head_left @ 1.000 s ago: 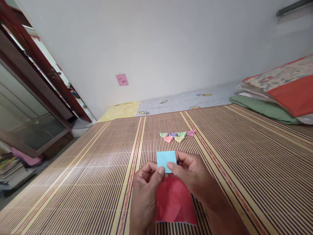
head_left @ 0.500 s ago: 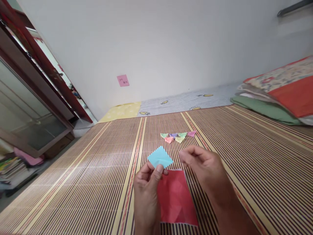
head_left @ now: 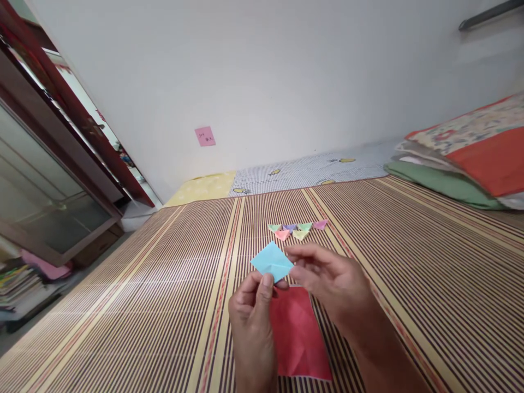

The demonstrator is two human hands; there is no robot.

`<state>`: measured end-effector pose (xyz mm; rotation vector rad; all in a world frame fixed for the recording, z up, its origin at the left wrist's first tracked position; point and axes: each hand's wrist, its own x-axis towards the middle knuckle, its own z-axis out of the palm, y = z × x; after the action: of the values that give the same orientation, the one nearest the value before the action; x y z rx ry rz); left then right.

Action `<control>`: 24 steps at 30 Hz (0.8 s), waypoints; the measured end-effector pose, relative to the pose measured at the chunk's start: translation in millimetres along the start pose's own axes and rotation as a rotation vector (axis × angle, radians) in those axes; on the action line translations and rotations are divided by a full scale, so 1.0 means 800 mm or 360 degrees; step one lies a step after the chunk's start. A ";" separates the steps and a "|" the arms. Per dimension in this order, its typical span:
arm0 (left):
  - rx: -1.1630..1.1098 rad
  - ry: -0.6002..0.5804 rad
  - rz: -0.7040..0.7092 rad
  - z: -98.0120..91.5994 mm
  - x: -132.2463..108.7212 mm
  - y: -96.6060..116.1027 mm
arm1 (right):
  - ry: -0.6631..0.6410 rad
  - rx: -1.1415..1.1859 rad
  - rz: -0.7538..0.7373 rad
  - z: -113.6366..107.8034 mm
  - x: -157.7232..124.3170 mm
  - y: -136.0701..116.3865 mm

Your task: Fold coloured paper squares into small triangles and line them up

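Left hand (head_left: 252, 319): grip narrow, pinching the near corner of the blue paper (head_left: 271, 256), held diamond-wise by the red sheet (head_left: 302, 338). Right hand (head_left: 333, 278): grip parted at the right corner, contact unclear. Six small folded pieces (head_left: 289, 227) lie shaped on the striped mat (head_left: 164, 305); blue paper creased, flat, apparently unfinished.

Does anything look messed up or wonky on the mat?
The red paper looks a little odd: creases run across it, so it isn't smooth. It lies on the striped mat, partly hidden by the left hand. I see nothing spilled.
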<state>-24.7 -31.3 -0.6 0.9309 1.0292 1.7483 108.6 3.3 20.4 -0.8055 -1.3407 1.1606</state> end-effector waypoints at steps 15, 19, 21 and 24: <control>0.0056 -0.0033 -0.0165 -0.026 0.005 0.018 | -0.0330 -0.0156 0.0016 0.020 -0.001 -0.003; -0.0026 -0.0172 -0.0168 -0.028 0.009 0.015 | -0.0317 -0.0092 -0.0019 0.021 0.000 0.001; -0.0011 -0.0224 -0.0095 -0.028 0.010 0.016 | -0.0273 -0.0097 -0.0057 0.022 0.000 0.002; 0.0097 -0.0220 0.0058 -0.030 0.011 0.021 | -0.0214 -0.0165 -0.0196 0.024 0.000 0.000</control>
<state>-54.4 -34.1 7.3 1.0993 0.9858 1.6651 90.1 -0.5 22.6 -0.7179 -1.5506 1.0705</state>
